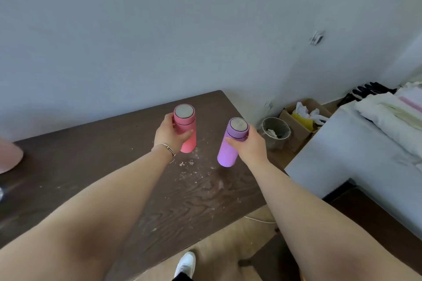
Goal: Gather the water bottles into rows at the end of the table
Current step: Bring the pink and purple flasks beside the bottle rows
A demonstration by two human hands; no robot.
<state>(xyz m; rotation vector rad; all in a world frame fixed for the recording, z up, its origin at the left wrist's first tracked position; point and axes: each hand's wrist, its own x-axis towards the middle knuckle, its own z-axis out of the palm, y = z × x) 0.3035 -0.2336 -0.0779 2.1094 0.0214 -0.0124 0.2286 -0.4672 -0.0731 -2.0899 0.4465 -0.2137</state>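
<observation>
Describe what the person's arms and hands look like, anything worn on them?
Both arms are bare, with no sleeves in view. The left hand has a thin bracelet at the wrist, a light cord or chain with a small metal piece. The right hand shows no rings, watch or glove.

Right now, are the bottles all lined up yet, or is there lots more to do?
Not lined up yet: no row stands at the end of the table. In hand: the left hand grips a pink bottle and the right hand a purple bottle, both near that end. Left to do: set these two down side by side. A pink thing at the left edge may be another bottle; I cannot tell.
</observation>
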